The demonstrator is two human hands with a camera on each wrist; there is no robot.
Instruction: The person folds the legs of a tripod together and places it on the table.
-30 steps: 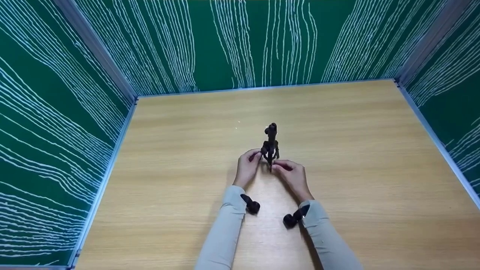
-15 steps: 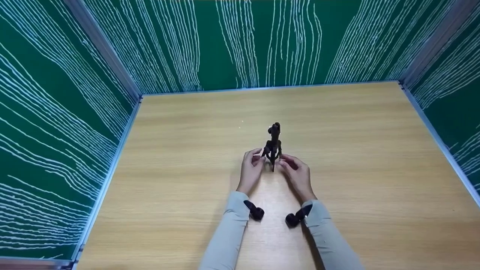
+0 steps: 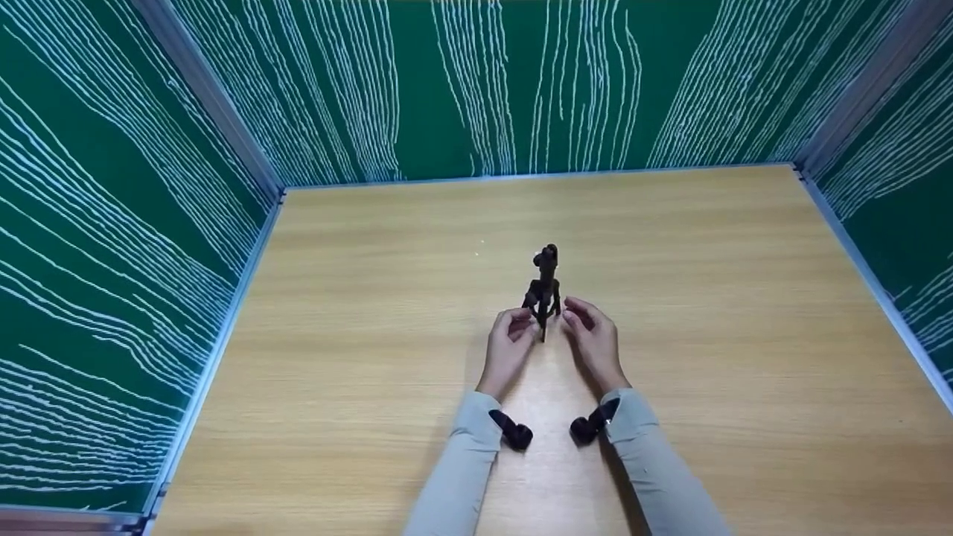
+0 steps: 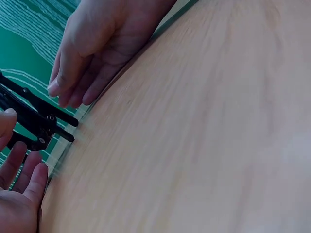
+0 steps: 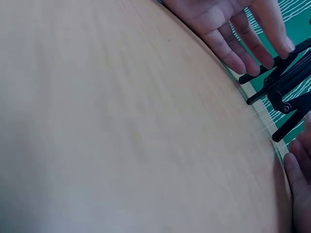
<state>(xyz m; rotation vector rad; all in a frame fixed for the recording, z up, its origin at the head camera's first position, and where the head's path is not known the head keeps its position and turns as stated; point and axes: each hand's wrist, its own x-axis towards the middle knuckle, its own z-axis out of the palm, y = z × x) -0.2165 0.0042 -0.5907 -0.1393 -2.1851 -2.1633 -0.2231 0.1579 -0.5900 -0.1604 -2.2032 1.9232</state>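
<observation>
A black folding stand [image 3: 547, 279] with jointed, splayed legs is upright on the wooden table, in front of both hands. In the head view my left hand [image 3: 510, 350] is beside its lower left, fingertips overlapping a leg. My right hand [image 3: 598, 342] is at its lower right, a small gap showing between fingertips and leg. The left wrist view shows the left hand [image 4: 17, 194] with fingers loosely spread near the stand [image 4: 36, 119]. In the right wrist view the right hand [image 5: 301, 179] is only partly in frame, its fingers relaxed below the stand's legs [image 5: 286, 92].
Green panels [image 3: 424, 89] with wavy white lines enclose the wooden tabletop [image 3: 357, 313] at the back and both sides. Small white specks [image 3: 478, 249] lie beyond the stand to its left. A black wrist camera [image 3: 517, 435] juts inward from the left sleeve, another [image 3: 584, 430] from the right.
Both hands were at the stand's legs with fingertips together. The right hand has since drawn off to the right, and the left has slid nearer the person. The stand remains upright.
</observation>
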